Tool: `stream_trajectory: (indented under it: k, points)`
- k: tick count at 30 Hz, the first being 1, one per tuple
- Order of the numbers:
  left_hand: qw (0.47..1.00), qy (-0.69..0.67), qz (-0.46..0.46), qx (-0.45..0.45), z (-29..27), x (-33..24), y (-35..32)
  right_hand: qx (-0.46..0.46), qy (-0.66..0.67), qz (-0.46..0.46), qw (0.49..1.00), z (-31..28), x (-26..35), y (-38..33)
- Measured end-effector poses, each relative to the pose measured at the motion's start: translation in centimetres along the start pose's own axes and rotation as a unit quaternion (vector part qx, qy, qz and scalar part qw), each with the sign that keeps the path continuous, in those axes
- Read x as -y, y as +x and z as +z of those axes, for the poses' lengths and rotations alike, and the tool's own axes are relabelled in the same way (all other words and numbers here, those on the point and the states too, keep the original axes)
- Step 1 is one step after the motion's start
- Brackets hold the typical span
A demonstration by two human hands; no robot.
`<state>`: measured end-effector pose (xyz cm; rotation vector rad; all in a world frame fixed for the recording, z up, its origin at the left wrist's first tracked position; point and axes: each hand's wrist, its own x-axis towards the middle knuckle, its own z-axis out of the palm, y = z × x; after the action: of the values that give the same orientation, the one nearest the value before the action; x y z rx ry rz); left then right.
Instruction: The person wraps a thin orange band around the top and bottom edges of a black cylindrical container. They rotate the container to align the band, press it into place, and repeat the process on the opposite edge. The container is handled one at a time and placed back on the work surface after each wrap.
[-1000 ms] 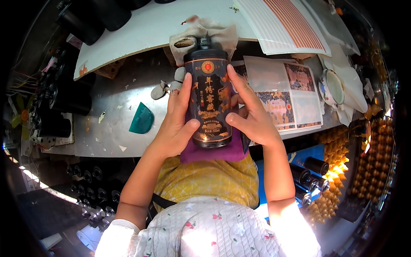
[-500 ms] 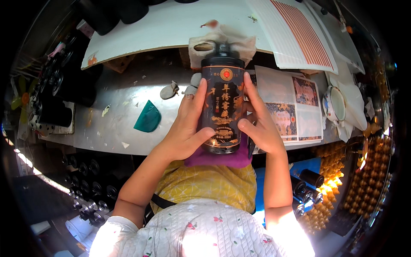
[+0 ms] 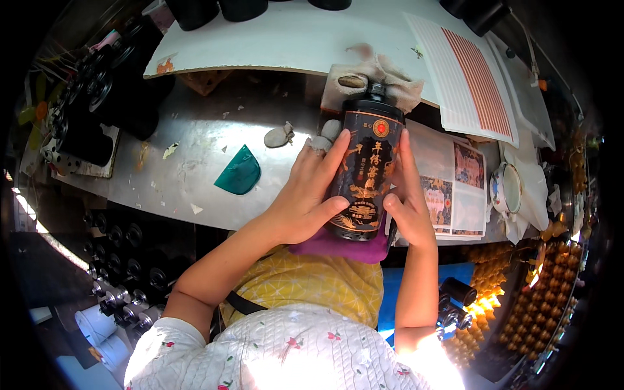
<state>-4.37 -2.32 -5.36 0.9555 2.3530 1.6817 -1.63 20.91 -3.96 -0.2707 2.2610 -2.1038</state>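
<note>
A black bottle (image 3: 365,174) with gold and red decoration and gold characters on its front stands between my two hands, over the bench's near edge. My left hand (image 3: 304,188) is closed on its left side, thumb low on the front. Grey covers sit on some of the left fingertips. My right hand (image 3: 412,207) grips the right side, with the thumb against the front. The bottle's narrow neck points away from me, in front of a stained pale cloth (image 3: 402,92). Left of the hands lie a green scraper (image 3: 238,171) and a small grey fingertip cover (image 3: 277,136).
A white raised board (image 3: 273,49) spans the back, bearing black bottles (image 3: 244,8) and a red-striped sheet (image 3: 473,78). Printed decal sheets (image 3: 465,185) and an enamel bowl (image 3: 506,188) lie right. More black bottles (image 3: 107,97) stand left; gold items (image 3: 543,296) fill the lower right.
The whole view has shifted, so bench and hands appear farther right. The bottle now leans slightly, its neck toward the right. Both hands keep their hold on it.
</note>
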Motion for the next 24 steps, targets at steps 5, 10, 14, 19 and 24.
stream_trajectory:
  k: [5,10,14,19,24]
  points:
    - [1.000,0.004,0.006,0.006,-0.1,-0.2,-0.1,-0.005,-0.011,0.003,1.000,0.0,-0.2,-0.1]
    - [0.998,0.017,0.028,-0.055,0.4,0.0,-0.4,-0.008,0.020,0.007,1.000,0.1,-0.4,-0.4]
    - [0.999,0.034,0.019,-0.010,-0.8,0.1,-1.7,-0.012,0.023,0.033,0.999,-0.3,0.0,-1.6]
    - [0.997,0.060,0.037,0.027,-0.9,0.8,-2.0,-0.009,0.023,0.052,0.998,0.0,1.0,-2.0]
    - [0.998,0.055,0.023,0.035,-0.9,0.8,-2.0,0.003,0.042,0.068,0.997,-0.1,1.5,-1.8]
